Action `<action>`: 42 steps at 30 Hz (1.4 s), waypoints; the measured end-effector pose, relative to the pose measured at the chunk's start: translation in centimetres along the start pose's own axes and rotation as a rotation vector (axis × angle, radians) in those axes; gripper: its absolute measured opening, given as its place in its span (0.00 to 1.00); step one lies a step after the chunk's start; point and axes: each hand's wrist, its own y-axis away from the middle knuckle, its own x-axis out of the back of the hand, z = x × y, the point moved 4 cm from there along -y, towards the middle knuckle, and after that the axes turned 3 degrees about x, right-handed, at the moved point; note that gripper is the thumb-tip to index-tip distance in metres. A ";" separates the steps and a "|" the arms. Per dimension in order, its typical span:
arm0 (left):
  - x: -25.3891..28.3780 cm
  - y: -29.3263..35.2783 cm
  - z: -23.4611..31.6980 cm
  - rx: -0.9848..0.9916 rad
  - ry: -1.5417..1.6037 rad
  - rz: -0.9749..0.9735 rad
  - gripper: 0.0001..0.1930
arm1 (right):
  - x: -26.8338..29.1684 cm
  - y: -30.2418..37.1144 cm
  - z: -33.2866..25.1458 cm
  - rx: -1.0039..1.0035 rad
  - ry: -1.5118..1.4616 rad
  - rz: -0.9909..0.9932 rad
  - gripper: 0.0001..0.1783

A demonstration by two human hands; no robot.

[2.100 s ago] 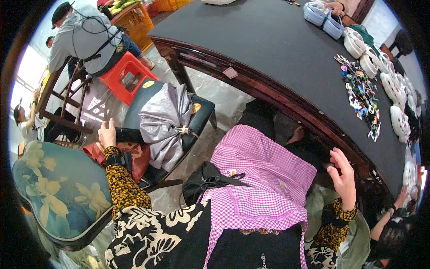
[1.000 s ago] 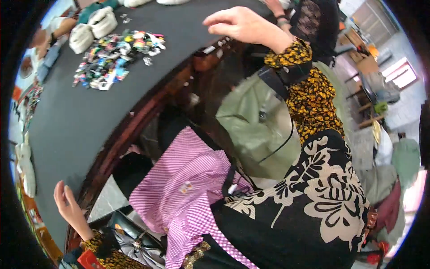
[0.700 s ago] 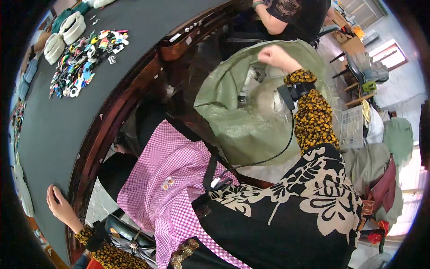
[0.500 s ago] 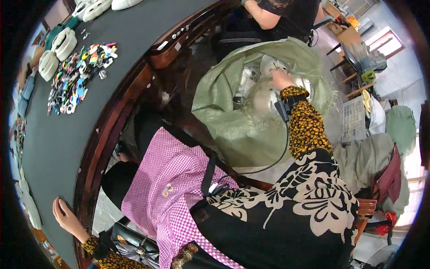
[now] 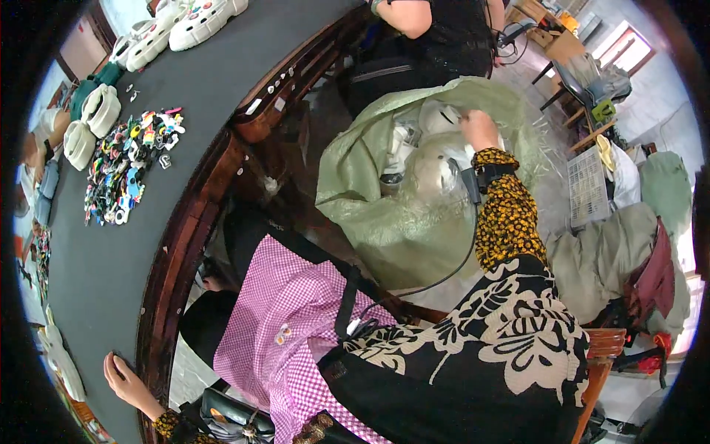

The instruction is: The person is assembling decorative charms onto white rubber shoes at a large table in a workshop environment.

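My right hand (image 5: 481, 130) reaches into a large pale green woven sack (image 5: 384, 233). Its fingers are curled at the right side of the white shoe-like things inside; what they grip, if anything, is hidden. Beside it lies a white clog-like shape (image 5: 440, 117), and below that another whitish one (image 5: 431, 174), seemingly wrapped in clear plastic. My left hand (image 5: 132, 385) lies on the edge of the dark grey table (image 5: 103, 296), fingers extended, holding nothing. A black cable runs from the device on my right wrist down to my lap.
A heap of small colourful charms (image 5: 133, 166) lies on the table, near white clogs (image 5: 100, 111). More decorated clogs (image 5: 207, 22) stand at the far end. A co-worker's arm (image 5: 407, 16) is beyond the sack. At right are a white plastic crate (image 5: 588, 186) and grey-green sacks (image 5: 603, 251).
My right hand has shifted slightly right inside the sack, off the upper white shape. The left hand stays on the table edge. The whole view has shifted a little.
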 end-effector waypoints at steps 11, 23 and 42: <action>0.5 0.2 -0.3 0.004 -0.012 -0.022 0.16 | 11.9 -0.1 -2.3 -0.167 -0.761 -0.524 0.20; 0.1 0.1 -0.5 -0.011 -0.020 -0.019 0.15 | 17.9 -1.6 -7.7 0.354 -0.517 -0.388 0.19; 0.3 1.5 1.5 0.053 -0.014 0.061 0.11 | -2.1 -1.7 2.1 -0.201 -0.036 -0.116 0.15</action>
